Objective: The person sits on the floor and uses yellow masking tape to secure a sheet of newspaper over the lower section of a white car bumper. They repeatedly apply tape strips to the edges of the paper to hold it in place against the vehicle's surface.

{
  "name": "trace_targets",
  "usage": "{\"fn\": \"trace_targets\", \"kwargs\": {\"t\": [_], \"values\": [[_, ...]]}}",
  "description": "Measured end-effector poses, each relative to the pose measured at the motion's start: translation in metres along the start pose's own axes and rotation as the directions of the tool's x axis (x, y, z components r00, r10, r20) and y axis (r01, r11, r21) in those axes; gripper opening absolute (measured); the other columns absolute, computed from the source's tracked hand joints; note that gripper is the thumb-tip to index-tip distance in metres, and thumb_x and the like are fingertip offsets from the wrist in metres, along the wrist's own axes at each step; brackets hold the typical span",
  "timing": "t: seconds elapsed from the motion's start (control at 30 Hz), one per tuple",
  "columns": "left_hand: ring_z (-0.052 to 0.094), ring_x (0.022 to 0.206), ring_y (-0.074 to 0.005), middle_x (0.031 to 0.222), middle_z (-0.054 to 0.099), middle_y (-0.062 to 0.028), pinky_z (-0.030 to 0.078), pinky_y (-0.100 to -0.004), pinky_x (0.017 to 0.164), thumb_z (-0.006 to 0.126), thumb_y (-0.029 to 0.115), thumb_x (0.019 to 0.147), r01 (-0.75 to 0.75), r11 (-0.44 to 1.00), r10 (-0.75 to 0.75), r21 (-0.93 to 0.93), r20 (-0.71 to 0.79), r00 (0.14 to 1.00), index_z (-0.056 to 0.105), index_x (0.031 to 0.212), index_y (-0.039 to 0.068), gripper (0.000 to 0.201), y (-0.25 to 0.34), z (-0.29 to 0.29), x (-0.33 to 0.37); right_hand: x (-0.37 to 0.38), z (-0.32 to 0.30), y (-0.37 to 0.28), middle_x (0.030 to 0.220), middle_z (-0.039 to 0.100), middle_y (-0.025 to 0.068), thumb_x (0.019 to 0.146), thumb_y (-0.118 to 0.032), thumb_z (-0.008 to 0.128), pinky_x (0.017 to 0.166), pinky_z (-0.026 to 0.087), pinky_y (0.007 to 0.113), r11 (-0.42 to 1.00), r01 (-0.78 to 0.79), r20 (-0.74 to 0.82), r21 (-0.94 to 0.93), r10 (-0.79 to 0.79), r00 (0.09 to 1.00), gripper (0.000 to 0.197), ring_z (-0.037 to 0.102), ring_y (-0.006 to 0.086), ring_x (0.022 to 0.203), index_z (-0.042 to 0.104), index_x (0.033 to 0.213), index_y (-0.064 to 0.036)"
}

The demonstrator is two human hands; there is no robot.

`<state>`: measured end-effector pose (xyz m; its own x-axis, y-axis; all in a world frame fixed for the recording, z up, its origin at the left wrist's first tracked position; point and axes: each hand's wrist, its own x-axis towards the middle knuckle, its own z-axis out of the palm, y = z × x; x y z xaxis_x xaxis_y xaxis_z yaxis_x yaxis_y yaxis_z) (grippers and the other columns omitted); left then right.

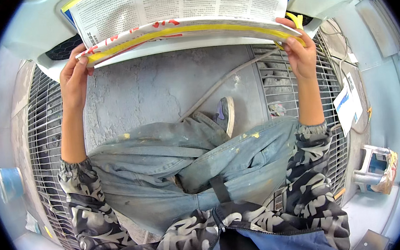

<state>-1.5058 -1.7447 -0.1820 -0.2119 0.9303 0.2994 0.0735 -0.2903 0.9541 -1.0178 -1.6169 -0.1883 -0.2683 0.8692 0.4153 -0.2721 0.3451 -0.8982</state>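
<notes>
A newspaper sheet (180, 5) hangs against a white vehicle bumper (136, 53), with yellow masking tape at its upper corners. Its lower part is folded up into a long strip, and a band of yellow masking tape (191, 29) runs along that fold. My left hand (73, 79) pinches the strip's left end between thumb and fingers. At the other end my right hand (301, 52) grips the strip, thumb in front and fingers partly behind. A bunched yellow strip (296, 20) sticks up beside my right fingers; I cannot tell whether it is loose tape.
I sit cross-legged on grey floor between metal gratings, left (48, 152) and right (287, 84). A hose (224, 80) crosses the floor. A blue-white bucket (10, 184) stands at left. At right are a white step stool (377, 169), printed papers (348, 102) and a cable.
</notes>
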Motion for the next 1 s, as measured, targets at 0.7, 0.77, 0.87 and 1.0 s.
{"fn": "trace_targets", "kwargs": {"t": [0.7,0.77,0.87,1.0], "values": [[0.056,0.096,-0.0118,0.106,0.061,-0.0058,0.045,-0.0281,0.088,0.061,0.025,0.092,0.207,0.977,-0.196,0.042,-0.187,0.963,0.062,0.110,-0.005,0.035,-0.022,0.001,0.011,0.005,0.023,0.016,0.065,0.049,-0.0026,0.088,-0.013,0.066,0.043,0.028,0.019,0.989,-0.147,-0.242,0.010,0.145,0.959,0.013,0.040,0.0052,0.048,0.061,0.094,-0.0024],[0.056,0.088,-0.0098,0.098,0.062,-0.0036,0.046,-0.0247,0.082,0.063,0.027,0.091,0.195,0.977,-0.166,0.089,-0.262,0.951,0.065,0.106,-0.004,0.034,-0.025,0.015,0.016,0.004,0.029,0.024,0.065,0.050,-0.0025,0.088,-0.014,0.066,0.044,0.029,0.020,0.983,-0.172,-0.332,-0.058,0.144,0.932,0.017,0.041,0.0054,0.050,0.061,0.098,-0.0014],[0.053,0.079,-0.0087,0.089,0.061,-0.0018,0.043,-0.0212,0.076,0.063,0.027,0.091,0.112,0.984,-0.058,0.137,-0.351,0.935,0.066,0.100,-0.003,0.031,-0.026,0.008,0.023,0.006,0.031,0.031,0.067,0.052,-0.0012,0.087,-0.012,0.067,0.045,0.030,0.021,0.994,-0.104,-0.330,-0.042,0.084,0.940,0.019,0.044,0.0060,0.052,0.059,0.101,-0.0008],[0.047,0.083,-0.0083,0.103,0.056,-0.0017,0.037,-0.0209,0.076,0.060,0.018,0.093,-0.148,0.807,0.277,0.572,-0.146,0.950,0.064,0.098,-0.004,0.023,0.007,-0.004,0.017,0.002,0.021,0.008,0.071,0.055,0.0010,0.085,-0.008,0.066,0.048,0.033,0.020,0.992,0.021,-0.191,-0.121,-0.044,0.981,0.020,0.048,0.0066,0.057,0.058,0.102,-0.0008]]}}
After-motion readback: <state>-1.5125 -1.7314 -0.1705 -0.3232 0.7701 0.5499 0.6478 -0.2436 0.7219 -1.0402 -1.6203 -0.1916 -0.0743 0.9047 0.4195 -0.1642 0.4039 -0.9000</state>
